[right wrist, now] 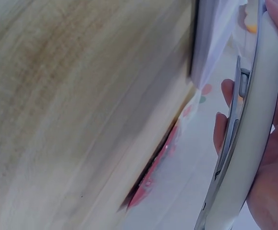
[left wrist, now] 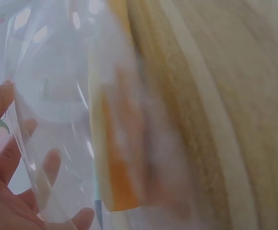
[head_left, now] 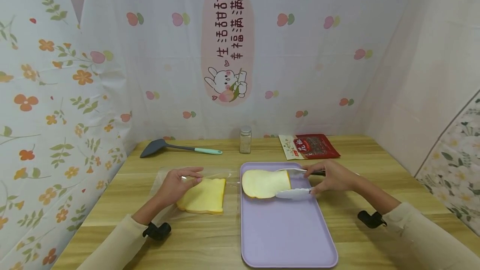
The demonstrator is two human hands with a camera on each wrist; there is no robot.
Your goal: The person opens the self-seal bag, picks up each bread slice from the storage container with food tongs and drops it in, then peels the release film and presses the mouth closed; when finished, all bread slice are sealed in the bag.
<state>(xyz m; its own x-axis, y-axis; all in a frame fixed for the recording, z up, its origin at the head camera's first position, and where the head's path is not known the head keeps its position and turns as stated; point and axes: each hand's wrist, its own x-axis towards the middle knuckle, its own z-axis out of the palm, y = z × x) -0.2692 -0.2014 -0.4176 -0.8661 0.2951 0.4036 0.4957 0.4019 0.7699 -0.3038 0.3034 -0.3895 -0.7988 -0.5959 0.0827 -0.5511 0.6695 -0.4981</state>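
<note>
My left hand [head_left: 176, 188] pinches the edge of a clear plastic bag [head_left: 233, 180], and in the left wrist view its thumb and fingers lie against the film [left wrist: 48, 96]. A yellow bread slice [head_left: 204, 197] with an orange-brown crust lies in the bag. Over on the right, my right hand [head_left: 331, 177] grips a pair of tongs [head_left: 294, 193]. Their white tips lie to either side of a second bread slice [head_left: 264, 183], which is over the upper part of the purple tray [head_left: 286, 232]. In the right wrist view the tongs' pale handle [right wrist: 254, 129] runs along the palm.
A spatula [head_left: 176, 147] with a mint-green handle lies at the back left. Behind the tray stand a small capped glass jar [head_left: 245, 140] and, to its right, a red seasoning packet [head_left: 309, 146]. A patterned curtain [head_left: 168, 74] closes off the table's back edge.
</note>
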